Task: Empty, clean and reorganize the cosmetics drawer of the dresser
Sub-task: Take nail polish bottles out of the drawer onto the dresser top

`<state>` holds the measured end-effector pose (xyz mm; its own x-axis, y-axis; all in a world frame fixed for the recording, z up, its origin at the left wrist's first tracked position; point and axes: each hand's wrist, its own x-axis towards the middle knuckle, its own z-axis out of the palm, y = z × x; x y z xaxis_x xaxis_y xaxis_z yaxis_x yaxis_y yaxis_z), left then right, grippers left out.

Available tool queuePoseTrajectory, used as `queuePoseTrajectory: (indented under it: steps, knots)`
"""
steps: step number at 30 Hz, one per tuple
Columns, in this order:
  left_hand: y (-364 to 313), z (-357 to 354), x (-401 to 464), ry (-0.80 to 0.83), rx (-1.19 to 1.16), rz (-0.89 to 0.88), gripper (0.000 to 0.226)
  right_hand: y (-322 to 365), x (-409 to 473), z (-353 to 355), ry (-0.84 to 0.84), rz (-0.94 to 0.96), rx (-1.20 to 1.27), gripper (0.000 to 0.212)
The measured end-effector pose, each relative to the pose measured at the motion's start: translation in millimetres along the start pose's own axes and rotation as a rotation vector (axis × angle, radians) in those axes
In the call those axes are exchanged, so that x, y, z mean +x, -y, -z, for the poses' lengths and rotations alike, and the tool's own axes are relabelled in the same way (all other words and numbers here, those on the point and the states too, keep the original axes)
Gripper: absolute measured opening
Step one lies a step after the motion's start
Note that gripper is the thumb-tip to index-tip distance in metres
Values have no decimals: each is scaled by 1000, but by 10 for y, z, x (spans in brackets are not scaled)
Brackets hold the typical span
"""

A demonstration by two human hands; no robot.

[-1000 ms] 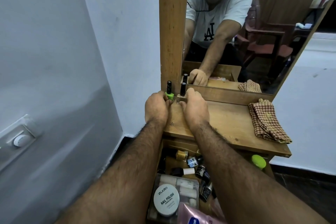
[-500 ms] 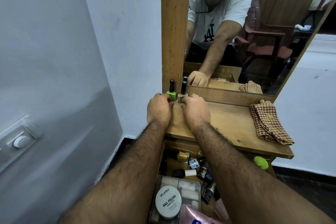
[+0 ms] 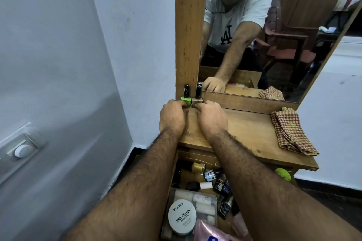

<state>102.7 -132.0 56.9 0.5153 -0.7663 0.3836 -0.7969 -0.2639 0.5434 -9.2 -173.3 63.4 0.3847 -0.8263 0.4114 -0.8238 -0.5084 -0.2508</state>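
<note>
While the drawer (image 3: 195, 188) below the dresser top (image 3: 244, 133) remains full, the step in hand is judged to be emptying: bottles go up to the top's rear left corner, against the mirror post (image 3: 191, 25).

Entries, left to right, placed relative to the post:

1. Left hand (image 3: 172, 116): in front of the post's foot, fingers curled, tips pinching the base of the green bottle (image 3: 186, 100).
2. Green bottle: upright, black cap, at the post's foot, touching or just beside item 3.
3. Beige bottle (image 3: 197, 100): upright, black cap, at the post's right edge, before the mirror.
4. Right hand (image 3: 211, 117): right of the post's foot, fingers curled, tips on the beige bottle's base.
5. Cloth (image 3: 290, 131): checked, folded, well right of the post on the top's far end.
6. Drawer: below and in front of the post, open; holds a yellow bottle (image 3: 198, 167), several dark bottles lying loose, a round wipes tub (image 3: 182, 216) on a clear tray, a pink packet at the near edge.

Progress, as judged: early; two bottles out, most stock unmoved, cleaning not begun.

Next move calls for: letting go of both bottles without tipping them, then reaching down for the loose bottles. Risk: narrow bases, close pair; a knock fells both.
</note>
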Motion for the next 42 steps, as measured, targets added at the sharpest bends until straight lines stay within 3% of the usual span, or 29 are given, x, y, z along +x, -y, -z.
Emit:
queuePoseTrajectory:
  steps: [6,10,15,19,22,25,27,34,42]
  knots:
    - [-26,99,-77,-5,-109,61,11,-69,-9,98,19,-121,188,20]
    - [-70,207,-291,-42,-183,-8,17,-124,-112,235,86,-152,403,19]
    - [-18,178,-931,-121,-190,-263,16,-58,-664,269,-138,-34,439,14]
    - [21,169,-1280,45,-133,-343,14,-41,-1262,253,-326,64,311,8]
    - [124,229,-1400,235,19,-268,14,-68,-1424,295,-139,-10,313,11]
    - [157,299,-1478,303,165,-235,19,-112,-1442,285,237,-99,132,15]
    - [109,316,-1542,325,210,-239,22,-120,-1474,235,368,-98,39,21]
    - [113,252,-1644,349,211,-235,27,-108,-1474,122,394,-12,-56,21]
    - [224,369,-1619,83,-14,-169,32,-46,-1500,87,357,-34,-35,15]
